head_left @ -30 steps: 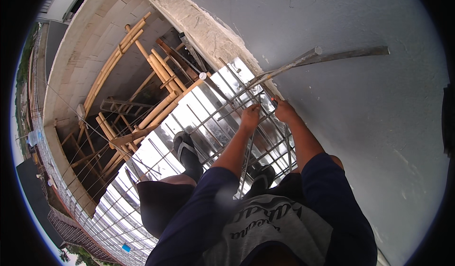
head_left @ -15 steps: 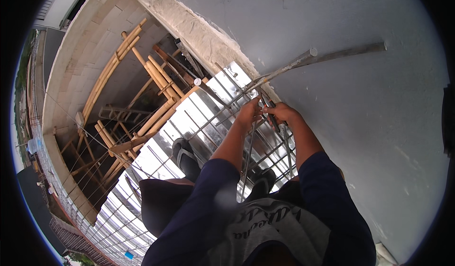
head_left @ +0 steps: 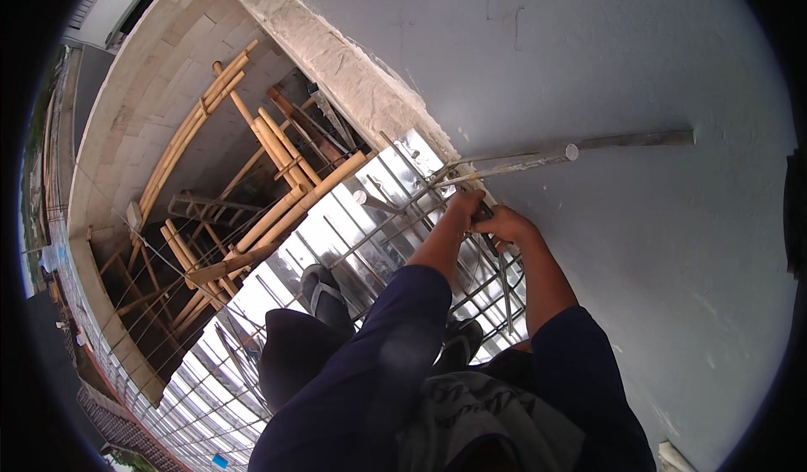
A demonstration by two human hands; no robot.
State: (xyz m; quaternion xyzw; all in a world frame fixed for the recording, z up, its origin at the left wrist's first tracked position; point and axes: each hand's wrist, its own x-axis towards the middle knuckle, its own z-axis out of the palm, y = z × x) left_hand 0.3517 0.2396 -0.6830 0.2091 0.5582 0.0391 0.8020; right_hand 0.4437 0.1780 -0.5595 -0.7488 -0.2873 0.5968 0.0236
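Note:
Both of my hands work close together over a steel reinforcing bar grid (head_left: 395,235), right beside the grey wall. My left hand (head_left: 465,206) is closed near a bar crossing; whatever its fingers pinch is hidden. Against it, my right hand (head_left: 509,225) is wrapped round a dark, slim hand tool (head_left: 485,213), whose jaws I cannot make out. Below the right hand a narrow metal bar (head_left: 508,294) slants down over the grid. Just beyond the hands, a pale round-ended rod (head_left: 538,162) sticks up at an angle from the bars.
Shiny corrugated metal decking (head_left: 286,274) lies under the bars, with my feet in flip-flops (head_left: 324,291) on it. To the left, a deep opening holds bamboo poles (head_left: 282,211) and a ladder (head_left: 210,209). A smooth grey wall (head_left: 639,262) rises on the right.
The whole view has shifted slightly. My left hand has moved right, closer against my right hand. The long bar that showed below the left hand is now out of sight.

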